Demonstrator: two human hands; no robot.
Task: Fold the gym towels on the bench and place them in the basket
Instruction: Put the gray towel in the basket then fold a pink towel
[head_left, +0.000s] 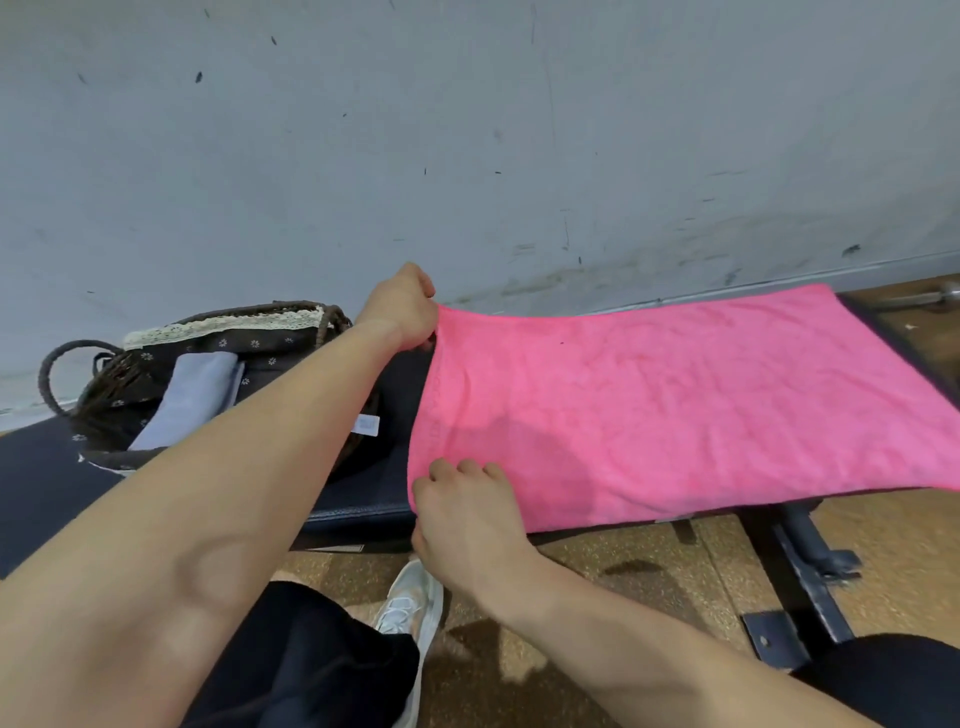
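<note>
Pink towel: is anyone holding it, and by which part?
The left hand grips the pink towel by its far corner, the right hand by its near corner, at the end nearest the basket.

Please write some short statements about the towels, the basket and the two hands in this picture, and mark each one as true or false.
1. The pink towel lies spread out on the bench. True.
2. The left hand holds the near corner of the pink towel. False: it pinches the far corner, by the wall; the right hand holds the near corner.
3. The basket has nothing in it. False: a grey-blue towel lies inside.
4. The basket is to the left of the pink towel. True.
</note>
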